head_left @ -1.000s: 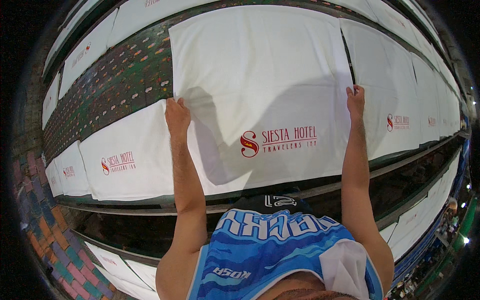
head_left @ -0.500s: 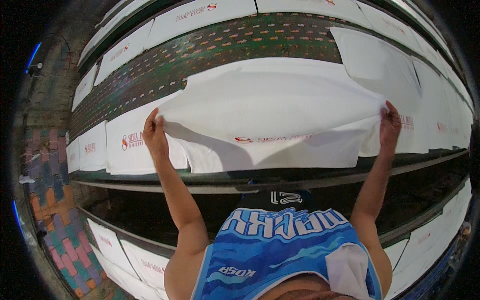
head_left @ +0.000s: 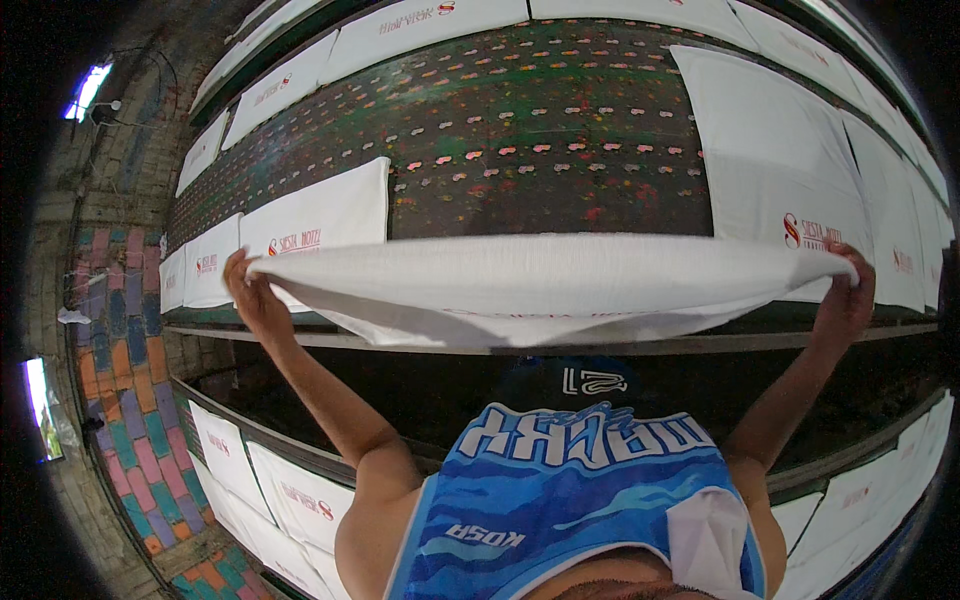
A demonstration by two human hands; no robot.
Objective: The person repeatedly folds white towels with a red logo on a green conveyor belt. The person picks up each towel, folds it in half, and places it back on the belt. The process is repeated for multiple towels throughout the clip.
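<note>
A white printed cloth [head_left: 550, 278] is stretched level between my hands, above the near edge of a long dark table. My left hand [head_left: 260, 298] is closed on its left corner. The right corner is pinched in my right hand [head_left: 846, 296]. The cloth sags and folds toward me in the middle, so its red print shows only as a thin strip along the lower part. A flat white cloth [head_left: 320, 215] with a red print lies behind my left hand, and another white cloth [head_left: 775, 150] lies behind my right.
The dark table [head_left: 550, 190] bears rows of small coloured marks. More white cloths [head_left: 430, 28] line its far side. Behind my body stands another table with white printed cloths [head_left: 300, 480]. Coloured paving [head_left: 135, 400] runs along the left.
The cloth has come off the table toward me, pulled taut and wider. My hands have moved apart and slightly nearer. The marked table surface beneath is now exposed.
</note>
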